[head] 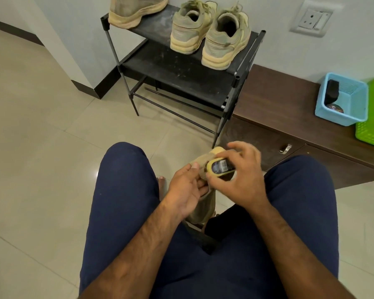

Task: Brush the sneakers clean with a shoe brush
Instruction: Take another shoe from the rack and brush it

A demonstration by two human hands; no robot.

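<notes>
- While held between the knees, the tan, suede-like sneaker (pixel 203 209) lies with its long axis running away from the person; the left hand (pixel 185 190) has its grip closed round it.
- Right hand (pixel 240 178): grip closed on the yellow-edged shoe brush (pixel 220 167), at the sneaker's far end.
- Glossy beige floor tiles (pixel 41 126).
- Black metal rack (pixel 177 67) against the wall bears a dusty tan pair (pixel 225 44).

Your brush (pixel 220 167) is yellow-rimmed and black-backed, your sneaker (pixel 203 209) dusty tan, your trousers (pixel 121 201) navy. Khaki, cream-soled sneakers (pixel 188 33) top a black rack (pixel 177 67). A blue basket (pixel 341 120) and a green basket (pixel 369 134), both latticed, sit on the dark brown bench (pixel 274 98).
</notes>
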